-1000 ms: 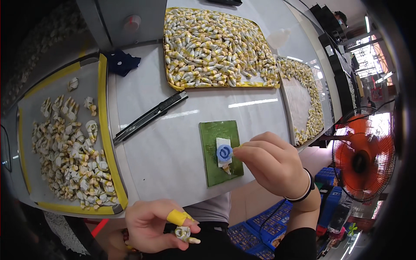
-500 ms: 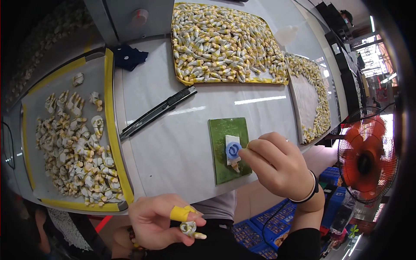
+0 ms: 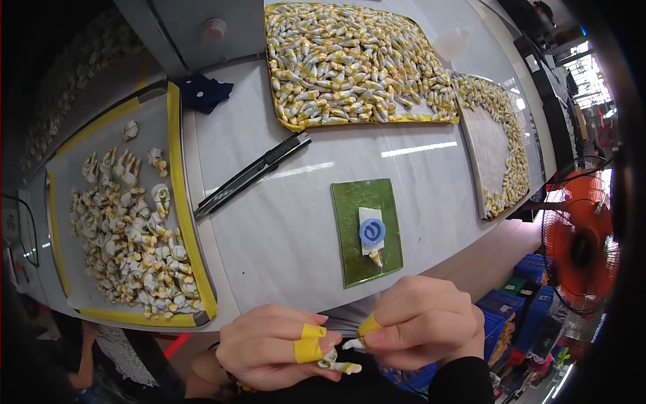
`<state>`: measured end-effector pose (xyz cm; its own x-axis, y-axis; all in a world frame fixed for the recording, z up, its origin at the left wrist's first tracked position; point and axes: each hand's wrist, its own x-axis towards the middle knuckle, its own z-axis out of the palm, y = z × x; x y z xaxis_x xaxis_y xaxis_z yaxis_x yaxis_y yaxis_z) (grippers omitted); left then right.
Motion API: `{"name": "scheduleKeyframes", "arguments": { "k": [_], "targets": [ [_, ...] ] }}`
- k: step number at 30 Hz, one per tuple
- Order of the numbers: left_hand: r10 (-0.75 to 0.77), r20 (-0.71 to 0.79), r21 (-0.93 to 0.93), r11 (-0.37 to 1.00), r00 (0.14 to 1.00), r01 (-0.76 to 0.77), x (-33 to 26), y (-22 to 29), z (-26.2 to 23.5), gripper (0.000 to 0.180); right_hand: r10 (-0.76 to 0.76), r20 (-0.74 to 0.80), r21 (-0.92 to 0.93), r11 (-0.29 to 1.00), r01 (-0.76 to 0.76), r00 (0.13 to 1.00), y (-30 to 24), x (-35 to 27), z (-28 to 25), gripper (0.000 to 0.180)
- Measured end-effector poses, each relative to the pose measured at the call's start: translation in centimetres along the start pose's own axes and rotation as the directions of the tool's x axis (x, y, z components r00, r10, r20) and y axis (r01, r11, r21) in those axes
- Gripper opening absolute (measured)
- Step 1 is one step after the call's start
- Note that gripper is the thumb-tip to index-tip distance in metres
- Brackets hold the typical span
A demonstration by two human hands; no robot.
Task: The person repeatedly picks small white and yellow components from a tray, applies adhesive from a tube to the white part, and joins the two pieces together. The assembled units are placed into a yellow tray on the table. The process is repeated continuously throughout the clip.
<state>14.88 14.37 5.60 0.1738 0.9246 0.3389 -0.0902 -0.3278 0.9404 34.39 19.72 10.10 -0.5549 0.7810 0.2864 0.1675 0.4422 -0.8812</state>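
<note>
The right hand (image 3: 424,323), which was reaching to the edge of the blue round piece (image 3: 371,232) on the green board (image 3: 348,202), is now working just beside the left hand (image 3: 269,347) near the lower edge, pinching a small white piece (image 3: 353,344) and showing a yellow finger wrap (image 3: 369,324). The left hand is now turning its knuckles more upward, and the small white-and-yellow piece (image 3: 343,367) in its fingers is pointing its yellow-banded end rightward, while the blue round piece is now sitting clear of the fingertips.
</note>
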Motion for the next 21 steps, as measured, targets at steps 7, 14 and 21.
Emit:
{"name": "scheduleKeyframes", "arguments": {
  "k": [7, 14, 21],
  "targets": [
    [0.052, 0.079, 0.141, 0.988, 0.996, -0.063, 0.6, 0.6, 0.0, 0.032, -0.164, 0.044, 0.089, 0.983, 0.159, 0.986, 0.8, 0.5, 0.5, 0.016],
    [0.113, 0.039, 0.082, 0.99, 0.993, -0.116, 1.2, 0.8, 0.0, 0.031, -0.122, 0.07, 0.123, 0.986, 0.113, 0.99, 0.3, 1.0, 0.5, 0.015],
    [0.106, 0.03, 0.06, 0.992, 0.994, -0.107, 1.1, 0.7, 0.1, 0.029, -0.096, 0.061, 0.121, 0.989, 0.088, 0.994, -0.2, 1.2, 0.5, 0.016]
  ]
}}
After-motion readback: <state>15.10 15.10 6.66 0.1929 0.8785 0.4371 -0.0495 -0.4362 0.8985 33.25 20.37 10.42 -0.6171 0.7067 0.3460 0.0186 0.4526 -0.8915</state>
